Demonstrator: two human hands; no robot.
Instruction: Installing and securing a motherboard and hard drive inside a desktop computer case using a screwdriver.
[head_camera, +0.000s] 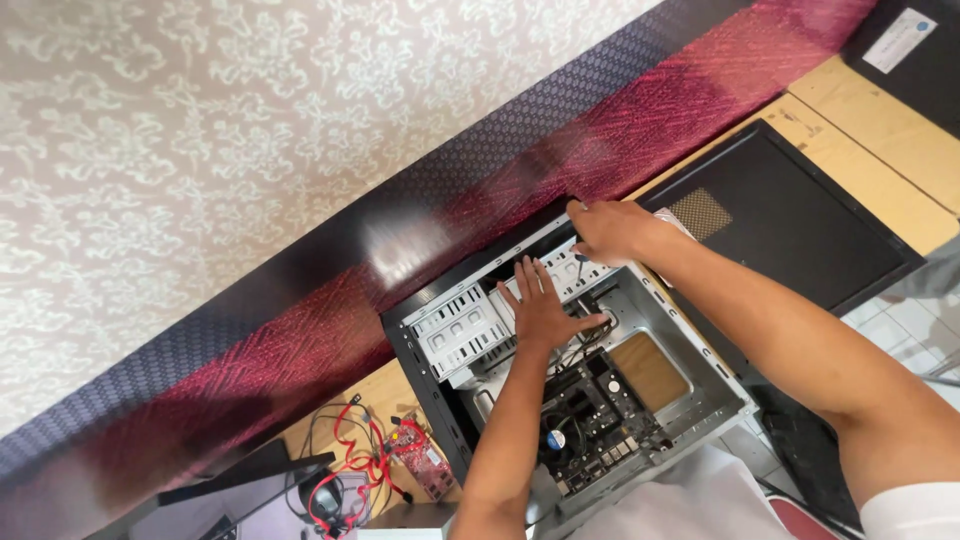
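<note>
Open computer case (700, 390) lying on its side on wooden desk (880, 170), left hand (540, 305) pressing flat, fingers spread, on its silver drive cage (460, 330), right hand (612, 230) gripping case's upper edge, motherboard (590, 420) sitting below, black side panel (790, 215) lying beside, red cables (355, 455) trailing left.

An open computer case (700, 400) lies on its side on the table — grey metal inside, black outside. Its motherboard (590, 420) sits flat within — drive cage (460, 325) at the far end.
</note>
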